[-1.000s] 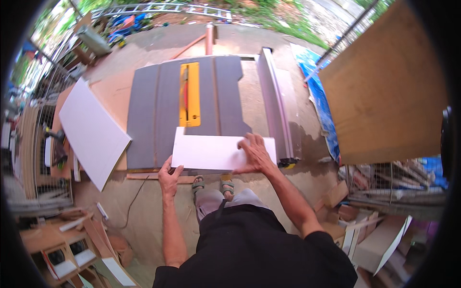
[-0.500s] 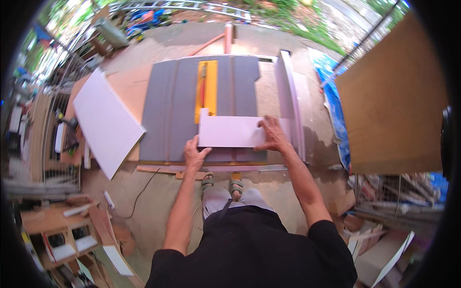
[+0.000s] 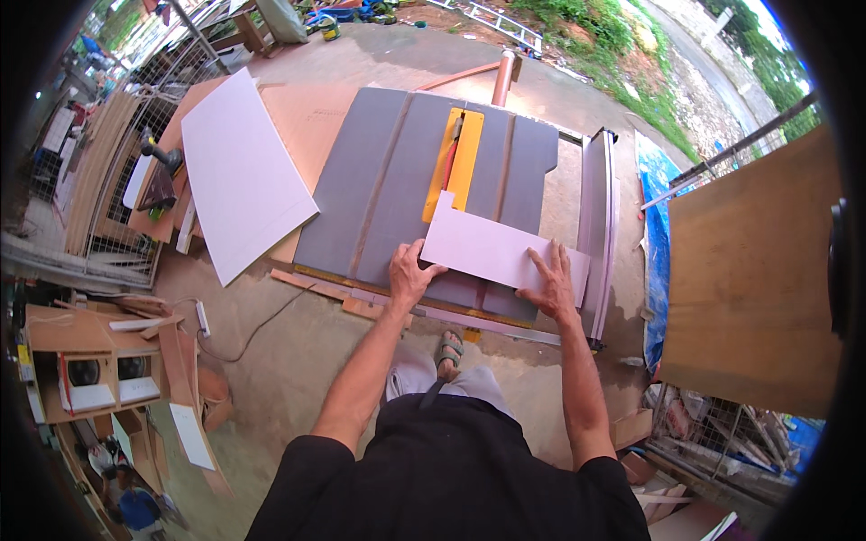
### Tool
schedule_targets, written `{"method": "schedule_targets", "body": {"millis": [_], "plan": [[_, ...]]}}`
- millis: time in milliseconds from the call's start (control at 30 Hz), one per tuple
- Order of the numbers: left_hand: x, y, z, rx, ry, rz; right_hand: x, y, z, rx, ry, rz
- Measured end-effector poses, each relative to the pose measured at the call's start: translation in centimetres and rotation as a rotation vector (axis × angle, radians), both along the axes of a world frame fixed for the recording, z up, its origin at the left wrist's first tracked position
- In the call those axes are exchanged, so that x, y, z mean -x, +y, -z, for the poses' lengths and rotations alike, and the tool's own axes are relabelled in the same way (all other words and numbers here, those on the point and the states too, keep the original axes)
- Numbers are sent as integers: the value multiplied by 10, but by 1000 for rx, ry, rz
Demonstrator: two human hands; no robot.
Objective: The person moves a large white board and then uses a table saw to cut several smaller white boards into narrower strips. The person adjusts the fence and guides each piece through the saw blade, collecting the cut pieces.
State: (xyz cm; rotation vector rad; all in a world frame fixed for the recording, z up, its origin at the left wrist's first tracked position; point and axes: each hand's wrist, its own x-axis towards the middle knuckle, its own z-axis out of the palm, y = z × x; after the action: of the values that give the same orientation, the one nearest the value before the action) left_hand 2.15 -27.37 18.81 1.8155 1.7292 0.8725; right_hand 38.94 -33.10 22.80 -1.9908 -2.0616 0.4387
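A pale, pinkish-white rectangular board [image 3: 505,245] lies on the grey top of a table saw [image 3: 361,180]. A narrow tab at its far left corner reaches onto the yellow insert plate [image 3: 465,171]. Its right end is close to the saw's long rip fence [image 3: 595,225]. My left hand [image 3: 412,272] grips the near left corner, fingers bent at the left edge and thumb along the near edge. With fingers spread, my right hand [image 3: 552,281] rests on the board near its right end, thumb at the near edge. The blade cannot be made out clearly.
A large white panel [image 3: 244,171] leans over a brown sheet left of the saw, beside a cordless drill [image 3: 162,155]. A big brown panel [image 3: 749,270] stands at the right. Wood strips [image 3: 311,284] and a cable [image 3: 262,338] lie by the saw's near edge.
My view has turned, so the saw appears tilted and farther right. The board keeps about the same place on the saw. My right hand's fingers lie flatter on it.
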Motion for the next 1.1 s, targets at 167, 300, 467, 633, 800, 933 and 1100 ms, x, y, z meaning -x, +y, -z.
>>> {"method": "schedule_targets", "body": {"millis": [167,300,467,633,800,933,1100], "plan": [[2,-5,-1,0,-29,38,20,-29,22,-49,-87,163],[14,-1,-3,7,-26,124,28,-48,33,-164,-167,235],[30,11,-1,19,113,265,21,-48,35,-126,-187,200],[31,17,-7,27,179,314,23,-43,20,31,-197,228],[25,24,-14,50,234,337,49,-53,18,-43,-166,417],[30,24,-19,163,292,352,102,-103,55,-710,193,777],[6,6,-33,-166,447,301,161,-176,140,-272,780,1467]]}}
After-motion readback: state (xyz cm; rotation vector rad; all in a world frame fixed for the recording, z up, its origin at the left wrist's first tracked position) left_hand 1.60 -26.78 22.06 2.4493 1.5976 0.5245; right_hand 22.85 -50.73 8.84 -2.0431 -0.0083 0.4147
